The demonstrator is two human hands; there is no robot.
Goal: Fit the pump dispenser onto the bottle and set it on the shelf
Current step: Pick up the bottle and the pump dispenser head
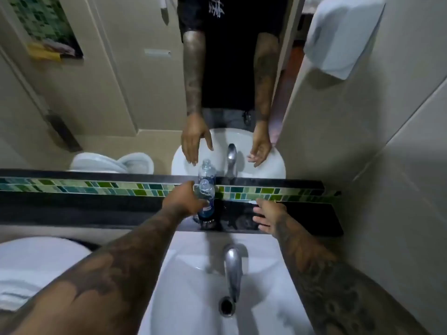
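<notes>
A clear plastic bottle (206, 199) with a blue label stands upright on the black shelf (96, 209) behind the sink, just under the mirror. No pump head shows on its neck, and I see no pump dispenser anywhere. My left hand (185, 201) is against the bottle's left side, fingers spread and thumb reaching across the label. The mirror shows that hand open, not clasped. My right hand (267, 215) hovers over the shelf to the right of the bottle, fingers apart and holding nothing.
A white basin (188, 274) with a chrome tap (232, 267) and drain lies below the shelf. A green mosaic strip (72, 187) runs along the wall. A toilet lid (36, 262) is at the left, and a white wall-mounted unit (343, 35) hangs at the upper right.
</notes>
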